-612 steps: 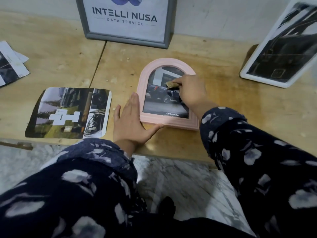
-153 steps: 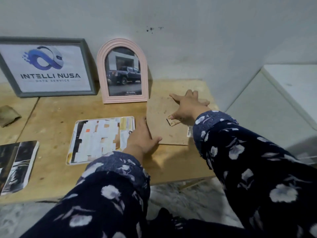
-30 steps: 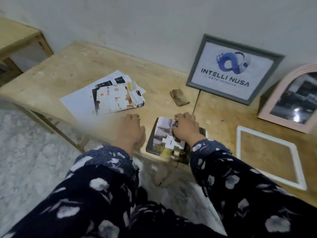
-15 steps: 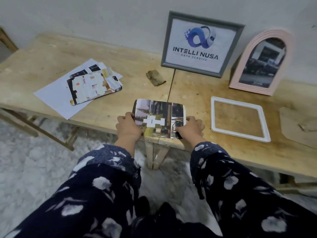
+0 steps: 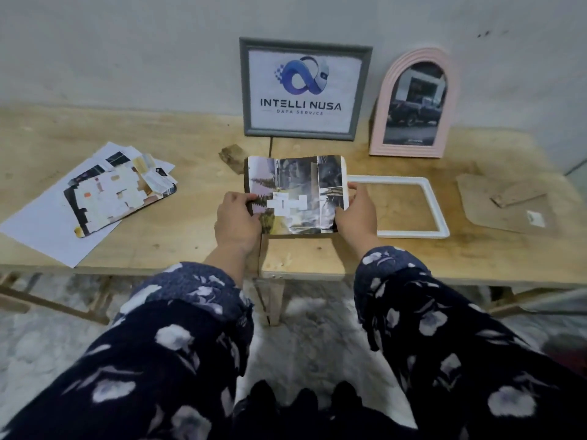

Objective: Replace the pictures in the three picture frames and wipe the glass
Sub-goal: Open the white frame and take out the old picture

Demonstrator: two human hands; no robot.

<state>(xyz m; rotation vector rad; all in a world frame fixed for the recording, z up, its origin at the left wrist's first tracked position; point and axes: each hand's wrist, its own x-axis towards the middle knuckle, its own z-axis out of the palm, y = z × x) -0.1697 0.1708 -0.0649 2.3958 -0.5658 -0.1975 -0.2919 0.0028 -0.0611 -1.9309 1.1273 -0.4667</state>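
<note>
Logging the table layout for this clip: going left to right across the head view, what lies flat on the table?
White paper sheet → taped picture → brown cloth → picture held by left hand and right hand → empty white frame → backing board.

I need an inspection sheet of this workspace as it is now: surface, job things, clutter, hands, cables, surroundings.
Surface: wooden table, stained.
Job's things: photo held above the table; white frame lies flat and empty; backing board to its right; grey frame and pink frame lean on the wall.
Clutter: papers at left; brown cloth.
Grippers: left hand and right hand grip the photo's side edges.
Cables: nothing seen.
Surroundings: grey wall, marble floor.
</note>
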